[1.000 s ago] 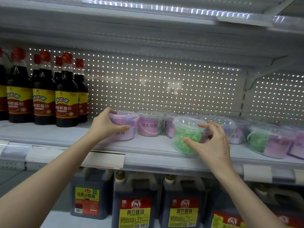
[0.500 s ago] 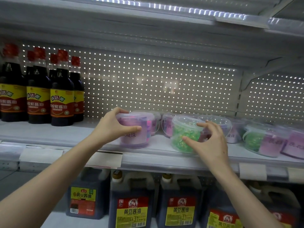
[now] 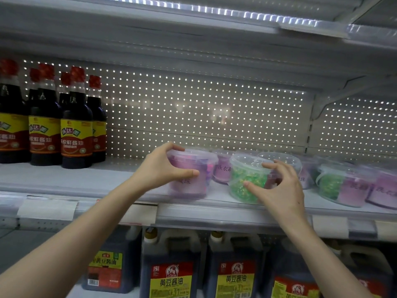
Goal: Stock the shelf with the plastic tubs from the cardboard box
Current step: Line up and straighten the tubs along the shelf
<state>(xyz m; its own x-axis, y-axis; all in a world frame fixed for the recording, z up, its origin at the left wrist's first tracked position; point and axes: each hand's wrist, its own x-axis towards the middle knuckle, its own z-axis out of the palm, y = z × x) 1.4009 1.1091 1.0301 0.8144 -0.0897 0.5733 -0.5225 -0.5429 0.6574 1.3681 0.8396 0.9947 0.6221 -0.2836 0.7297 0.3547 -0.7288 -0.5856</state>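
Your left hand [image 3: 163, 168] is clamped on the purple tub [image 3: 191, 173], thumb across its front label and fingers over the lid's back edge, at the front lip of the shelf [image 3: 120, 179]. Your right hand [image 3: 277, 186] cups the green tub [image 3: 247, 177] just beside it, thumb on the front wall and index finger at the rim; whether it grips firmly or only steadies, I cannot tell.

To face these 2 well, keep each base flat on the shelf, turn the printed side outward, and line both fronts up with the shelf edge, walls close but not jammed.

Both tubs stand upright, long axis vertical, lids up. Behind them, more tubs [image 3: 223, 168] sit in a back row, and further right 1 tub [image 3: 335, 183] leans over. Soy sauce bottles [image 3: 75, 125] stand well apart at the left.
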